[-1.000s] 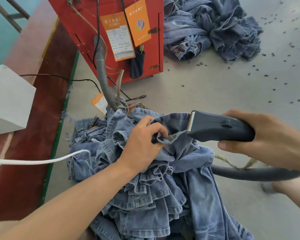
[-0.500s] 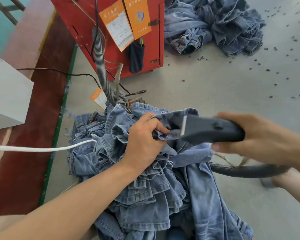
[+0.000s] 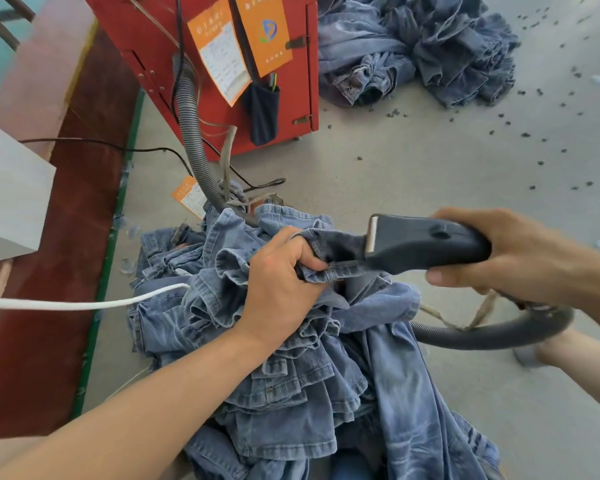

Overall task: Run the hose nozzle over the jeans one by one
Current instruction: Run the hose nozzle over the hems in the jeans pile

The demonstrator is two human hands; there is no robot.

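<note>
Nearest you, the stacked jeans (image 3: pixel 291 393) hang in layered folds from the frame centre down to 6 o'clock. Your left hand (image 3: pixel 281 282) is clamped on a bunched edge of the top pair, fingers curled round the denim, just above centre. Your right hand (image 3: pixel 520 258) at 3 o'clock is wrapped round the grey hose nozzle (image 3: pixel 426 242), mouth pointing to 9 o'clock and touching the fold you're holding, just beside your left fingertips.

Risks from here:
- Nozzle mouth is very close to your left fingers. Sweep toward 9 o'clock and you likely clip them. Shift the grip further along the hem first.
- Fabric is bunched, not flat. Loose denim could get drawn into the mouth and stall the pass, or you only cover the outer ridge. Pull it taut.
- Layers are tight together. Easy to skip a pair or do one twice, since I can't tell where one pair ends.
- The grey hose (image 3: pixel 492 332) loops under your right wrist at 4 o'clock, near a foot at the right edge. Snag or trip risk if you step.
- The hose also runs under the stack toward the red machine (image 3: pixel 201 64) at 12 o'clock. A hard pull could drag the pile over.
- White cord (image 3: pixel 84 303) at 9 o'clock lies on the stack, could catch.

Further pile of jeans (image 3: pixel 413 53) sits at 1 o'clock; I can't tell whether it's been done.
</note>
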